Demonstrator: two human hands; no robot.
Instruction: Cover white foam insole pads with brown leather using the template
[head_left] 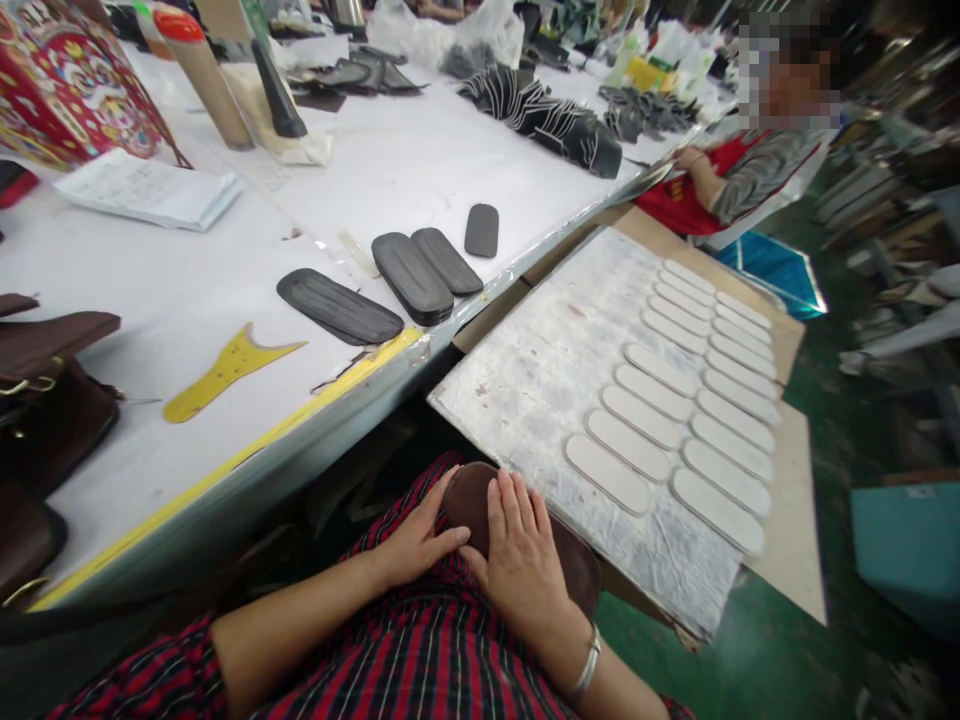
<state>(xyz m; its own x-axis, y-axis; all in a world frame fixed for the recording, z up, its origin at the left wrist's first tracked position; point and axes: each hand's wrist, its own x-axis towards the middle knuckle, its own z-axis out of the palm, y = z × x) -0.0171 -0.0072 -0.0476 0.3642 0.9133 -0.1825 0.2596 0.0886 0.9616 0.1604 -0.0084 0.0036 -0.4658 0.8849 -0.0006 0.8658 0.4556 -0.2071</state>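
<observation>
A dark brown oval piece (474, 497) lies across the lap, with its right end near the edge of the grey board. My left hand (416, 540) rests at its left end, fingers along the rim and thumb pointing right. Flat on top of the piece lies my right hand (521, 550), its fingers stretched forward; a bracelet circles that wrist. On the grey board (517, 350) beside the lap, several pale oval pieces (607, 473) are laid in two rows.
The white table (247, 280) carries dark oval pieces (412, 275), a yellow template (229, 375), papers (150, 188), a bottle (206, 80) and brown leather bags (52, 400). Striped dark material (540, 115) lies farther back. A person in a red apron (690, 205) sits at the right.
</observation>
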